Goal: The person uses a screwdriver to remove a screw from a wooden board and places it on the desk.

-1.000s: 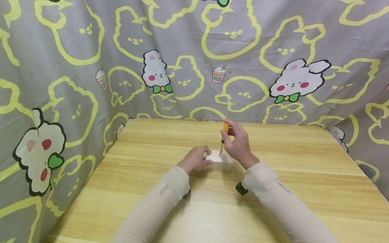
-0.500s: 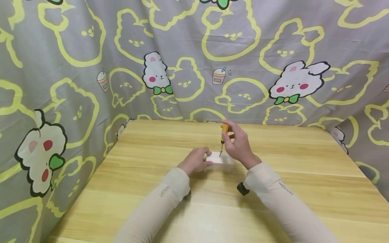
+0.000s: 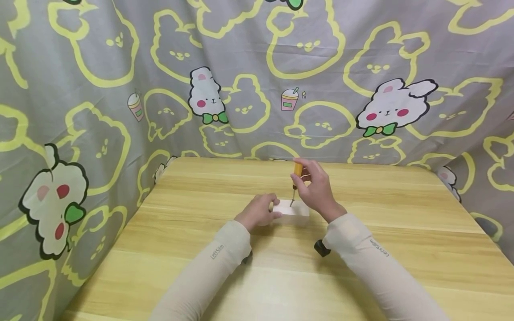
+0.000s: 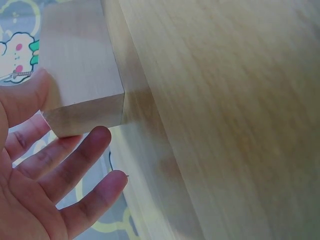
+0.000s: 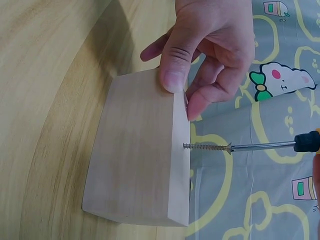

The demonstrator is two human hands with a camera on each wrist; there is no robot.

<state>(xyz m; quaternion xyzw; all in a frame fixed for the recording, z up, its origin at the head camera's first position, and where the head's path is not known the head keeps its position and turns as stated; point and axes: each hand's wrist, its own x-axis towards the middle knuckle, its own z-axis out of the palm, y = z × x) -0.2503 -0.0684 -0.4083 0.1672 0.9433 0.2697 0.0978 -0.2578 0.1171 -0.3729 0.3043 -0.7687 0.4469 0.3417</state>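
A pale wooden block [image 5: 135, 150] rests on the wooden table. My left hand [image 3: 259, 211] grips its left end, thumb on the near side and fingers at the far side; in the left wrist view two fingers stand loose of it. A screw [image 5: 207, 147] stands upright with its tip at the block's top face and most of its thread showing. My right hand [image 3: 317, 187] pinches the yellow handle of a screwdriver [image 3: 298, 169] between thumb and fingers. The metal shaft meets the screw head from above, in line with it.
The wooden table [image 3: 192, 267] reaches back to a grey curtain [image 3: 249, 53] printed with cartoon animals, which also hangs along the left and right sides. A black wrist device [image 3: 321, 248] sits under the right cuff.
Both hands stay at nearly the same place on the block and screwdriver. The right thumb and fingers shift slightly on the handle.
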